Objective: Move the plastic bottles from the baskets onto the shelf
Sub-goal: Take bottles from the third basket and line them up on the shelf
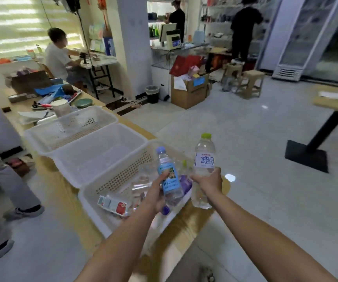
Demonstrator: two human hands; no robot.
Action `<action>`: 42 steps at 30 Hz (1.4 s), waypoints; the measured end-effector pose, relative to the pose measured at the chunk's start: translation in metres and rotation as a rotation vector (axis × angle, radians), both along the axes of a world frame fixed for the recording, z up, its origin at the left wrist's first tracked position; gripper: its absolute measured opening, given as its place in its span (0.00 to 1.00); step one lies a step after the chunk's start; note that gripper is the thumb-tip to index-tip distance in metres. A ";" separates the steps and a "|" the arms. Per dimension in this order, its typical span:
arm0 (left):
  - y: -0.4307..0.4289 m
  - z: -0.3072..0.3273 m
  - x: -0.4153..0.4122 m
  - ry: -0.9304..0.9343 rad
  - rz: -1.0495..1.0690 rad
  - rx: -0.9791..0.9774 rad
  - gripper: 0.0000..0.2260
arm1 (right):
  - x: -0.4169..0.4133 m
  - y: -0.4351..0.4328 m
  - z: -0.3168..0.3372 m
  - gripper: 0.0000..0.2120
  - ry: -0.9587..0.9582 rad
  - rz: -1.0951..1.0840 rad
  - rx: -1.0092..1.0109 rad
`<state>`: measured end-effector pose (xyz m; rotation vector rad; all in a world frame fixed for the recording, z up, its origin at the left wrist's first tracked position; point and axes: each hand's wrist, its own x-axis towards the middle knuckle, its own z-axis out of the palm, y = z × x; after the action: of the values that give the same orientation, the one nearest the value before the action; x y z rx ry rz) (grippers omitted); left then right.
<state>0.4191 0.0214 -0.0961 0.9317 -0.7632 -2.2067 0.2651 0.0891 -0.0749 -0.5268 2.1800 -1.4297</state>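
My left hand (157, 193) grips a clear bottle with a blue cap and blue label (169, 176), held upright over the nearest white basket (123, 176). My right hand (207, 183) grips a taller clear bottle with a green cap and white label (203, 159), upright just past the basket's right rim. Inside this basket lie more plastic bottles, among them one with a red and white label (113, 204) and one with a purple cap (165, 210). No shelf can be made out near my hands.
Two more white baskets (101, 151) (68, 127) stand in a row behind the nearest one on a long wooden counter (186, 222). A person's legs are at the left (11, 180). A black table base (308, 155) stands on the tiled floor to the right.
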 end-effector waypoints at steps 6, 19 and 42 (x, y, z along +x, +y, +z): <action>0.079 0.011 -0.048 -0.005 -0.423 -0.069 0.15 | -0.016 0.138 0.003 0.29 -0.008 -0.328 0.004; 0.365 0.058 -0.148 0.008 -1.079 -0.193 0.12 | -0.012 0.471 0.025 0.31 0.087 -0.929 -0.089; 0.872 0.047 -0.056 0.147 -2.411 -0.214 0.19 | 0.282 0.880 0.002 0.28 0.072 -2.240 -0.002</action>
<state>0.3632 0.8934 -0.0492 -1.2527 -2.7603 -3.3098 0.5470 0.9687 -0.0734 2.6416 2.2503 -1.8688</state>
